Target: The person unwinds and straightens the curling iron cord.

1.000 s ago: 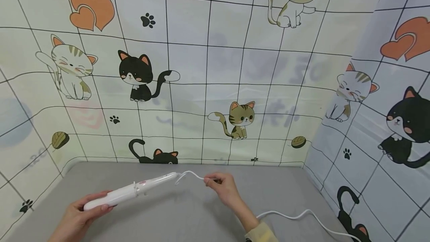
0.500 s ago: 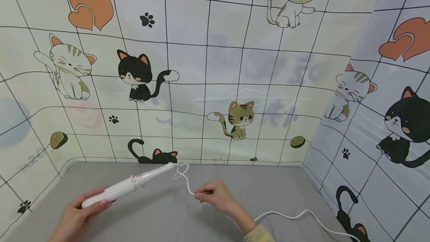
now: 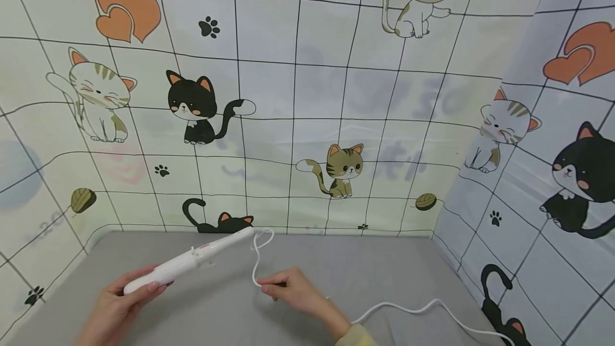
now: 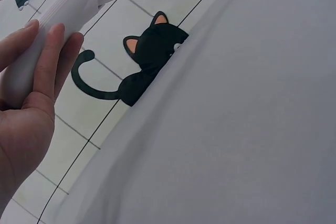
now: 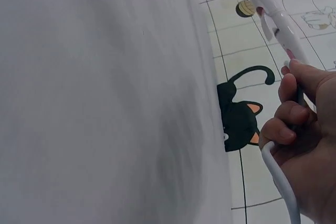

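Observation:
A white curling iron with pink markings on its handle slants up to the right above the grey surface. My left hand grips its thick rounded lower end; the left wrist view shows the fingers wrapped around it. From the handle's upper tip comes a white cord, looping near the tip and then hanging down. My right hand pinches this cord between thumb and forefinger. In the right wrist view the other fingers curl over the cord, which emerges below them.
The grey cloth surface lies beneath both hands. More white cord runs across it to the right, past the sleeve. Behind and at the right hangs a white grid-lined curtain printed with cats.
My right hand has moved left and downward with the cord. The cord, earlier stretched sideways from the tip, now hangs in a slack bend. The left hand barely shifts.

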### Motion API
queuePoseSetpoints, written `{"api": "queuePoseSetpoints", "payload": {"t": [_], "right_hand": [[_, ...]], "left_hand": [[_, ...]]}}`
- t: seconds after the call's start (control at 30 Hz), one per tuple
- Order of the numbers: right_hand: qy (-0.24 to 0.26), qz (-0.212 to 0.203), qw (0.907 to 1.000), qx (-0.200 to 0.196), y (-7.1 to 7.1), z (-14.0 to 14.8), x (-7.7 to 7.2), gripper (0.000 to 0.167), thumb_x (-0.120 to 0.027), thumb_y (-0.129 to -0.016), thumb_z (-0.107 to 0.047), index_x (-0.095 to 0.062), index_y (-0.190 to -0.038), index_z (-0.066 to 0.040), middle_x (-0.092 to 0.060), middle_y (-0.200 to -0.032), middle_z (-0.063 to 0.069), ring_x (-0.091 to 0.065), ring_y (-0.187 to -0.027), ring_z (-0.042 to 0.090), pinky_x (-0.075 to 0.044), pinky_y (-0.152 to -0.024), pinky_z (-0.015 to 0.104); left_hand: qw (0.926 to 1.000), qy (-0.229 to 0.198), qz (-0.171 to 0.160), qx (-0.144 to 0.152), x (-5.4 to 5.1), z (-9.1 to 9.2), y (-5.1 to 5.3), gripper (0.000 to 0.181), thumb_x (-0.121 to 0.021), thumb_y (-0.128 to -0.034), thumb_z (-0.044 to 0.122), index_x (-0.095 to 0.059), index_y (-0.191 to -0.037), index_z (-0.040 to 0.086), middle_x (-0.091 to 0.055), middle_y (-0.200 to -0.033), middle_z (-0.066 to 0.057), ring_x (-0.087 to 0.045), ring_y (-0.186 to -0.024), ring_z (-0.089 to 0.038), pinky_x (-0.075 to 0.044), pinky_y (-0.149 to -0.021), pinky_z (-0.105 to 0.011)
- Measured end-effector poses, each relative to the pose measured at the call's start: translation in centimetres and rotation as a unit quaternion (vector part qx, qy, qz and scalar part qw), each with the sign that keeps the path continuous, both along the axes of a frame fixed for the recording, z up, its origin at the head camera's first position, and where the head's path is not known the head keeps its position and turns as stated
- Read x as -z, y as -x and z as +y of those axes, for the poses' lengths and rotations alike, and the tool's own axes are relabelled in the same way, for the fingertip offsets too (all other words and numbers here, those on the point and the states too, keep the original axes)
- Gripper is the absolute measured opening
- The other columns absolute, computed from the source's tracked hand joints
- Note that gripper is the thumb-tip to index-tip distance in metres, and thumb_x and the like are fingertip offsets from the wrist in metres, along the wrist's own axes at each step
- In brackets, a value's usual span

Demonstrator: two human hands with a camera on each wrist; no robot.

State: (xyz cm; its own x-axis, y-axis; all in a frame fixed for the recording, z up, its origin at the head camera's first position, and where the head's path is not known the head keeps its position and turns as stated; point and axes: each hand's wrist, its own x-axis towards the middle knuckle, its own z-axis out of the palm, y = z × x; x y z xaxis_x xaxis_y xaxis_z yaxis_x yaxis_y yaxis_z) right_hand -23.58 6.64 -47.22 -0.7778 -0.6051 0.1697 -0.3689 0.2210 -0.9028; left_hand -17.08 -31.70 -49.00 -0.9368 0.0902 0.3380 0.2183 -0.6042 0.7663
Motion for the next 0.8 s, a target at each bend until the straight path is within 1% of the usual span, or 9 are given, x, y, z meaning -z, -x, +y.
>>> {"api": "queuePoseSetpoints", "payload": {"t": [0.07, 0.13, 0.3, 0.4, 0.5, 0.6, 0.7, 0.8], "right_hand": [[-0.003, 0.001, 1.0, 0.002, 0.0, -0.5, 0.0, 0.022, -0.07, -0.099, -0.012, -0.076, -0.116, 0.0, -0.07, -0.084, 0.026, -0.057, -0.066, 0.0, -0.044, -0.057, 0.013], [-0.002, 0.003, 1.0, 0.004, 0.0, -0.9, 0.1, 0.022, -0.07, -0.098, -0.011, -0.077, -0.116, 0.0, -0.072, -0.086, 0.024, -0.057, -0.067, 0.0, -0.044, -0.057, 0.013], [0.0, 0.008, 0.9999, 0.015, 0.2, -1.3, 0.6, 0.021, -0.07, -0.098, -0.01, -0.077, -0.115, 0.0, -0.073, -0.086, 0.022, -0.057, -0.066, -0.001, -0.042, -0.055, 0.012], [0.006, 0.007, 0.9996, 0.028, 0.3, -1.1, 0.8, 0.02, -0.07, -0.097, -0.008, -0.077, -0.114, 0.001, -0.072, -0.085, 0.024, -0.057, -0.066, -0.001, -0.042, -0.055, 0.012], [0.021, 0.007, 0.9982, 0.055, 0.5, -0.9, 0.8, 0.018, -0.071, -0.095, -0.006, -0.078, -0.11, 0.002, -0.071, -0.083, 0.023, -0.058, -0.066, 0.0, -0.042, -0.055, 0.013], [0.032, 0.006, 0.9962, 0.08, 0.7, -0.9, 0.8, 0.014, -0.073, -0.093, -0.006, -0.079, -0.105, 0.0, -0.072, -0.081, 0.016, -0.059, -0.066, 0.002, -0.044, -0.056, 0.014], [0.039, 0.001, 0.9954, 0.088, 0.7, -0.9, 0.9, 0.012, -0.074, -0.093, -0.007, -0.079, -0.102, 0.0, -0.073, -0.08, 0.01, -0.06, -0.067, 0.003, -0.045, -0.055, 0.015], [0.039, -0.003, 0.9952, 0.09, 0.6, -1.0, 1.0, 0.012, -0.075, -0.093, -0.008, -0.079, -0.102, 0.0, -0.073, -0.081, 0.01, -0.06, -0.067, 0.003, -0.045, -0.055, 0.015]], "left_hand": [[0.9998, -0.005, 0.015, 0.013, 0.1, 0.4, 0.2, 0.05, -0.038, -0.0974, -0.027, -0.068, -0.13, -0.003, -0.066, -0.123, -0.011, -0.071, -0.104, -0.039, -0.056, -0.097, -0.039], [0.9995, -0.013, 0.024, 0.015, 0.2, 0.8, 0.3, 0.052, -0.036, -0.0965, -0.029, -0.068, -0.129, -0.004, -0.066, -0.123, -0.012, -0.071, -0.103, -0.04, -0.056, -0.096, -0.04], [0.9996, -0.019, 0.021, -0.001, 0.3, 1.0, 0.2, 0.05, -0.037, -0.0963, -0.028, -0.069, -0.127, -0.004, -0.066, -0.122, -0.012, -0.071, -0.1, -0.042, -0.057, -0.094, -0.04], [0.9994, -0.029, 0.02, 0.003, 0.3, 0.9, 0.1, 0.05, -0.037, -0.097, -0.028, -0.068, -0.128, -0.005, -0.065, -0.123, -0.013, -0.071, -0.101, -0.043, -0.057, -0.095, -0.041], [0.9984, -0.045, 0.026, 0.021, 0.4, 0.7, 0.0, 0.052, -0.034, -0.0978, -0.028, -0.068, -0.129, -0.004, -0.065, -0.124, -0.013, -0.07, -0.104, -0.044, -0.056, -0.097, -0.041], [0.9965, -0.057, 0.04, 0.047, 0.5, 0.5, 0.1, 0.055, -0.03, -0.0978, -0.028, -0.066, -0.132, -0.004, -0.065, -0.126, -0.014, -0.069, -0.106, -0.044, -0.054, -0.099, -0.041], [0.995, -0.053, 0.053, 0.066, 0.5, 0.3, 0.1, 0.056, -0.028, -0.0975, -0.029, -0.064, -0.134, -0.005, -0.065, -0.127, -0.016, -0.068, -0.109, -0.043, -0.052, -0.1, -0.04], [0.9937, -0.047, 0.056, 0.085, 0.5, 0.2, 0.2, 0.056, -0.027, -0.0983, -0.028, -0.062, -0.135, -0.005, -0.064, -0.128, -0.016, -0.067, -0.111, -0.043, -0.052, -0.101, -0.039]]}}
